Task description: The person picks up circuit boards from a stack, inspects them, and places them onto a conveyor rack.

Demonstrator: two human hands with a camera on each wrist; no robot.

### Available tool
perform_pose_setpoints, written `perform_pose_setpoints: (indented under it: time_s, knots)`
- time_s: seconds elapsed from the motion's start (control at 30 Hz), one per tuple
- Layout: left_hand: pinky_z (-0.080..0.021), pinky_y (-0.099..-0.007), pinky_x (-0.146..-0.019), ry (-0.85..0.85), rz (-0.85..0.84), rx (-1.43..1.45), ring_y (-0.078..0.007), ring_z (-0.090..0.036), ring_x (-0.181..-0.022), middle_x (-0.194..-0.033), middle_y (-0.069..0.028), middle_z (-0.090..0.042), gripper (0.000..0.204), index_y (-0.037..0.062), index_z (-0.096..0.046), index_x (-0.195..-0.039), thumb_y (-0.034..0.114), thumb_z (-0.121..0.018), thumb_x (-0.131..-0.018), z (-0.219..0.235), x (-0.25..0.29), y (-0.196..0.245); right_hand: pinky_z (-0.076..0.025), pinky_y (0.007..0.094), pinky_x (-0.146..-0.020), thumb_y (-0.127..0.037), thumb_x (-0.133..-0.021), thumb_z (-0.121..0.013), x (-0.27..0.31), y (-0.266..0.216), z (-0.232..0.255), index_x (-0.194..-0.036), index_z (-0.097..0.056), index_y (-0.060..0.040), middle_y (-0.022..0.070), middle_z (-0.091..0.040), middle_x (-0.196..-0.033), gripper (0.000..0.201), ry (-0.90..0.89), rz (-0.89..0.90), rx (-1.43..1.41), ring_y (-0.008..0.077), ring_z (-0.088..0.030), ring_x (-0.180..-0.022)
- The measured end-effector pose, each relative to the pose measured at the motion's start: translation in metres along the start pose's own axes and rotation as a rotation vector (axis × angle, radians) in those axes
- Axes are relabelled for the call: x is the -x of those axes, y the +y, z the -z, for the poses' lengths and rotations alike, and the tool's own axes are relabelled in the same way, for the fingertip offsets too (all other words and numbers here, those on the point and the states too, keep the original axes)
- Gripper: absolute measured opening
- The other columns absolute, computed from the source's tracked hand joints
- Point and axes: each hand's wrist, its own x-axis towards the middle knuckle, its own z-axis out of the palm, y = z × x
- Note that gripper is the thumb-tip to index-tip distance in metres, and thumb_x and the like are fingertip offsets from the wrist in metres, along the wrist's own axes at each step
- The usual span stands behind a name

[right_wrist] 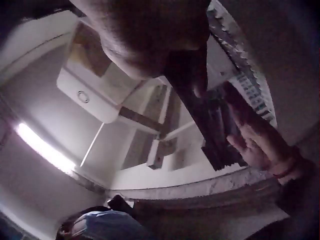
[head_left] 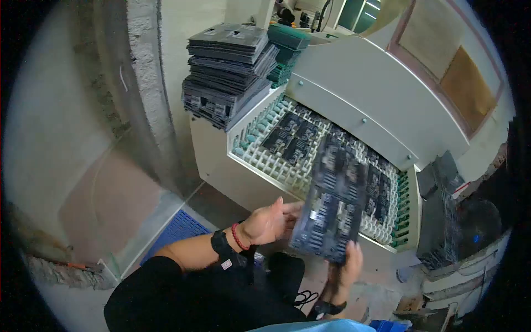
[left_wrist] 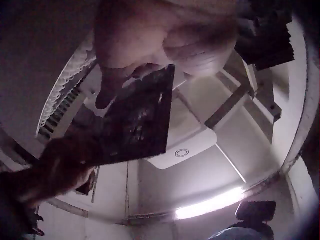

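Note:
A dark circuit board panel (head_left: pixel 326 210) is held tilted in front of the machine's conveyor, blurred in the head view. My right hand (head_left: pixel 347 264) grips its lower right corner, with the fingers partly hidden behind it. At the panel's left edge is my left hand (head_left: pixel 268 222), palm turned up and fingers extended toward the board. The right wrist view shows the left hand (right_wrist: pixel 260 145) with its fingers fairly straight alongside the panel. Similar boards (head_left: pixel 292 137) lie flat on the white roller conveyor (head_left: pixel 276 170) beyond, and others (head_left: pixel 378 191) lie to the right.
A tall stack of dark panels (head_left: pixel 227 72) stands on the machine's left corner, beside green racks (head_left: pixel 287 50). More dark panels (head_left: pixel 440 210) lean upright at the right end. The machine's pale hood (head_left: pixel 365 88) rises behind the conveyor. A blue mat (head_left: pixel 176 235) lies on the floor.

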Motion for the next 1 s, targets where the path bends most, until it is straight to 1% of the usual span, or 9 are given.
perform_pose_setpoints:
  time_s: [0.17, 0.23, 0.27, 0.37, 0.43, 0.5, 0.63, 0.73, 1.0]
  knots:
    - [-0.037, -0.0387, -0.096, 0.392, -0.115, -0.110, -0.0253, -0.048, -0.111, -0.122, -0.0163, -0.048, 0.054, -0.0013, -0.036, -0.126, 0.041, -0.025, -0.094, 0.012, 0.022, 0.018, -0.050, 0.0260, -0.057, -0.013, -0.090, -0.046, -0.002, 0.055, -0.037, -0.108, -0.048, 0.0054, 0.0104, -0.059, -0.093, 0.026, -0.259, -0.088, 0.027, 0.0164, -0.059, -0.067]
    - [-0.037, -0.0395, -0.096, 0.396, -0.121, -0.089, -0.0255, -0.049, -0.111, -0.121, -0.0185, -0.048, 0.051, -0.0028, -0.037, -0.125, 0.037, -0.027, -0.094, 0.020, 0.028, 0.023, -0.052, 0.0291, -0.055, -0.015, -0.090, -0.046, -0.002, 0.085, -0.028, -0.108, -0.048, 0.0050, 0.0106, -0.058, -0.095, 0.027, -0.242, -0.127, 0.126, 0.0171, -0.060, -0.073]
    - [-0.044, -0.0368, -0.089, 0.411, -0.139, 0.005, -0.0250, -0.056, -0.101, -0.114, -0.0176, -0.054, 0.043, -0.0028, -0.045, -0.118, 0.030, -0.034, -0.094, 0.018, 0.030, 0.025, -0.053, 0.0299, -0.055, -0.016, -0.090, -0.046, -0.002, 0.097, -0.025, -0.107, -0.047, 0.0047, 0.0106, -0.058, -0.095, 0.027, -0.260, -0.116, 0.132, 0.0174, -0.060, -0.073]
    - [-0.045, -0.0356, -0.088, 0.490, -0.143, -0.086, -0.0246, -0.056, -0.101, -0.116, -0.0185, -0.053, 0.040, -0.0036, -0.045, -0.118, 0.027, -0.036, -0.094, 0.020, 0.038, 0.029, -0.053, 0.0287, -0.056, -0.018, -0.091, -0.047, 0.004, 0.096, -0.030, -0.108, -0.047, 0.0047, 0.0096, -0.058, -0.094, 0.029, -0.271, -0.134, 0.193, 0.0159, -0.059, -0.073]
    - [-0.046, -0.0335, -0.086, 0.484, -0.157, -0.099, -0.0223, -0.057, -0.098, -0.112, -0.0164, -0.055, 0.036, -0.0034, -0.044, -0.119, 0.019, -0.040, -0.091, 0.028, 0.044, 0.028, -0.042, 0.0248, -0.078, -0.011, -0.089, -0.049, 0.002, 0.085, -0.030, -0.106, -0.051, 0.0040, 0.0068, -0.059, -0.095, 0.023, -0.307, -0.180, 0.360, 0.0095, -0.052, -0.087]
    - [-0.046, -0.0329, -0.084, 0.596, -0.191, -0.293, -0.0199, -0.057, -0.095, -0.109, -0.0140, -0.056, 0.037, -0.0045, -0.042, -0.120, 0.012, -0.045, -0.088, 0.039, 0.050, 0.026, -0.043, 0.0235, -0.076, -0.012, -0.088, -0.051, -0.001, 0.069, -0.032, -0.104, -0.053, 0.0044, 0.0064, -0.059, -0.094, 0.023, -0.303, -0.205, 0.445, 0.0085, -0.052, -0.086]
    - [-0.045, -0.0293, -0.084, 0.585, -0.195, -0.490, -0.0161, -0.056, -0.095, -0.110, -0.0100, -0.055, 0.043, -0.0038, -0.039, -0.123, 0.004, -0.050, -0.083, 0.037, 0.048, 0.028, -0.044, 0.0204, -0.059, -0.014, -0.084, -0.058, -0.015, 0.058, -0.014, -0.096, -0.057, 0.0035, 0.0021, -0.060, -0.080, 0.021, -0.235, -0.240, 0.518, 0.0060, -0.053, -0.067]
    - [-0.044, -0.0293, -0.085, 0.560, -0.193, -0.465, -0.0160, -0.056, -0.096, -0.111, -0.0101, -0.055, 0.043, -0.0036, -0.038, -0.124, 0.004, -0.051, -0.083, 0.039, 0.048, 0.031, -0.039, 0.0176, -0.050, -0.015, -0.081, -0.063, -0.023, 0.051, -0.012, -0.083, -0.061, 0.0030, -0.0016, -0.056, -0.064, 0.019, -0.325, -0.346, 0.647, 0.0041, -0.049, -0.054]
    - [-0.045, -0.0295, -0.084, 0.565, -0.174, -0.434, -0.0157, -0.056, -0.095, -0.111, -0.0096, -0.055, 0.041, -0.0032, -0.039, -0.123, 0.007, -0.050, -0.086, 0.044, 0.052, 0.026, -0.037, 0.0176, -0.043, -0.012, -0.080, -0.064, -0.020, 0.054, 0.004, -0.080, -0.059, 0.0010, 0.0007, -0.055, -0.063, 0.014, -0.225, -0.307, 0.535, 0.0056, -0.048, -0.049]
